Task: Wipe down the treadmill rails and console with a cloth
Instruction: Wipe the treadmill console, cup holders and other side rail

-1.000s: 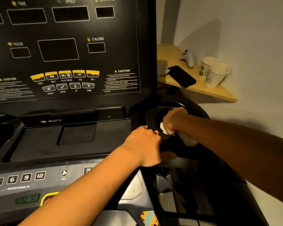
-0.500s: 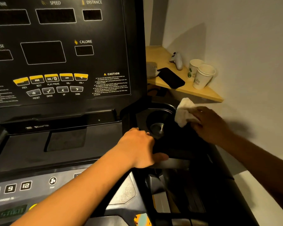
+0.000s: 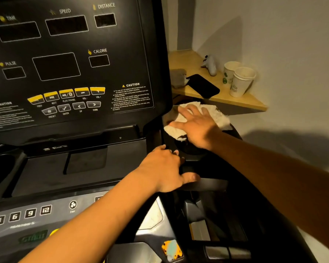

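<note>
R hand [image 3: 198,128] flat on cloth [image 3: 219,115], L hand [image 3: 163,168] gripping console [image 3: 70,73].

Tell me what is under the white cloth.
The white cloth lies spread beneath the right hand, over the right cup holder. Only the holder's dark near rim shows; its bowl is covered.

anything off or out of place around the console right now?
Nothing damaged or spilled. Only oddity: clutter on the wooden shelf beside the treadmill: two paper cups, a black phone and a white game controller. Right hand presses the cloth flat by the console.
</note>
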